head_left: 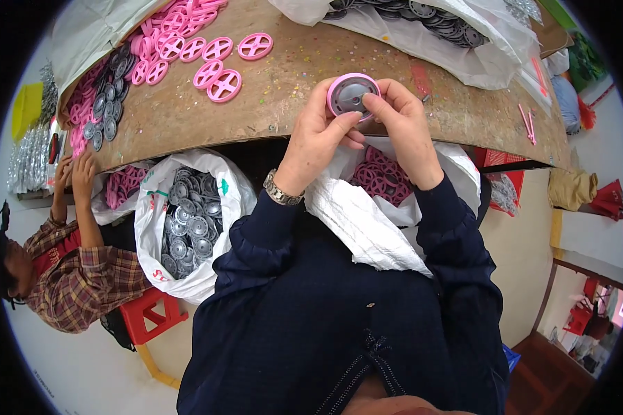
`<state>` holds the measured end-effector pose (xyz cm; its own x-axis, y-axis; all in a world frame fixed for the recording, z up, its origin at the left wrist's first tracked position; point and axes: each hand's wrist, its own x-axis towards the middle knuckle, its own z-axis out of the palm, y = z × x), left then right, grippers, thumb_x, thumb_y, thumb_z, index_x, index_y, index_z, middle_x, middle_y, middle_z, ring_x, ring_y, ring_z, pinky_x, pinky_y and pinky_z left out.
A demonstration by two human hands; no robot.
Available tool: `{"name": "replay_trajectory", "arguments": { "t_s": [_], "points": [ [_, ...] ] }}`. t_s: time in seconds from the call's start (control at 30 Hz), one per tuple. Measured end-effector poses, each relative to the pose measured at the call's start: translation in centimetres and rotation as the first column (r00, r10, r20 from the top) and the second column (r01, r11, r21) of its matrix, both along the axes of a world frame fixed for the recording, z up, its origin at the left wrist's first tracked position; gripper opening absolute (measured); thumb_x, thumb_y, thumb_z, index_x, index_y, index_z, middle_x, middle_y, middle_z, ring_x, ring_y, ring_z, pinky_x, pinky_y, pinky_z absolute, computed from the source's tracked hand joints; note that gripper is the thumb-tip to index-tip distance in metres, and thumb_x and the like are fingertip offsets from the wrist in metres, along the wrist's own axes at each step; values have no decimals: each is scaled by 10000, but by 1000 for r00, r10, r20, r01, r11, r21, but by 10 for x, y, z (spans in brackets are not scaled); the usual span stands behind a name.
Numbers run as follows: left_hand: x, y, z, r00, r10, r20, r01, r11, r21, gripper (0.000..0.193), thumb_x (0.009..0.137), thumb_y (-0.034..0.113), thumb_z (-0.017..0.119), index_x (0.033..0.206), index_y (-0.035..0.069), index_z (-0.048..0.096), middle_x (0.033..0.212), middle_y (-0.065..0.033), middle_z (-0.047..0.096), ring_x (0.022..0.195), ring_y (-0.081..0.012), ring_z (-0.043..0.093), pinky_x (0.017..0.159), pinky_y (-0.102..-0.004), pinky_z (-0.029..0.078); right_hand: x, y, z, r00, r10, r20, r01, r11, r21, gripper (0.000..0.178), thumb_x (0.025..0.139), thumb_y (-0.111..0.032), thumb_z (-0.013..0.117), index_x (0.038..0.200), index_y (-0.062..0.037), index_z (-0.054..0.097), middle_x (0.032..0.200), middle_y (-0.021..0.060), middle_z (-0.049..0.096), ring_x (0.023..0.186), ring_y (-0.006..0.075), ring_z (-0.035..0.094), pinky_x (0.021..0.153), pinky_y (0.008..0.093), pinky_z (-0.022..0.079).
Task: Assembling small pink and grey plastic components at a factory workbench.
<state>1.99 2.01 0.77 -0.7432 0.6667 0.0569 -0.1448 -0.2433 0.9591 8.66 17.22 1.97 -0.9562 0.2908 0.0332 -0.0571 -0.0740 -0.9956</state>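
Observation:
Both my hands hold one toy wheel (347, 88), a pink plastic ring with a grey disc set in its middle, just above the table's near edge. My left hand (317, 137) grips it from the left and below, its thumb on the lower rim. From the right, my right hand (403, 119) wraps its fingers round the ring while the thumb presses on the grey disc. The backs of the fingers behind the wheel are partly hidden. Below my hands, pink rings (381, 174) fill an open white sack (457, 160).
Loose pink wheel rings (255, 46) and a heap of grey discs (108, 104) lie on the wooden table (284, 62). A white sack of grey discs (191, 221) stands at left. Another sack (491, 52) lies far right. A co-worker (83, 277) sits left by a red stool (152, 315).

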Motion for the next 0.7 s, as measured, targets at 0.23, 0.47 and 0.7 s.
{"name": "replay_trajectory", "arguments": {
  "t_s": [0.23, 0.47, 0.7],
  "points": [
    [-2, -7, 0, 995, -48, -89, 38, 994, -104, 397, 966, 28, 548, 1354, 30, 463, 1002, -70, 633, 689, -105, 643, 590, -239, 550, 4, -6, 2, 996, -18, -85, 15, 1000, -27, 128, 928, -92, 643, 1016, 0, 626, 892, -6, 660, 832, 52, 592, 751, 212, 478],
    [5, -6, 7, 963, -41, -267, -23, 972, -233, 443, 952, 17, 564, 1384, 19, 470, 968, -43, 627, 636, -79, 601, 549, -219, 507, 8, 2, -5, 998, 34, -50, -26, 988, 150, 149, 943, -60, 615, 1077, 3, 603, 957, 1, 653, 854, 58, 605, 769, 218, 495],
    [4, -2, -2, 998, 0, -60, -4, 997, -71, 475, 943, 31, 570, 1402, 55, 449, 955, -60, 640, 624, -86, 605, 530, -228, 510, 5, 1, -2, 996, 57, -61, -57, 998, 9, 182, 921, -42, 622, 1096, 5, 602, 970, 14, 657, 872, 66, 602, 788, 231, 498]
  ]
}}
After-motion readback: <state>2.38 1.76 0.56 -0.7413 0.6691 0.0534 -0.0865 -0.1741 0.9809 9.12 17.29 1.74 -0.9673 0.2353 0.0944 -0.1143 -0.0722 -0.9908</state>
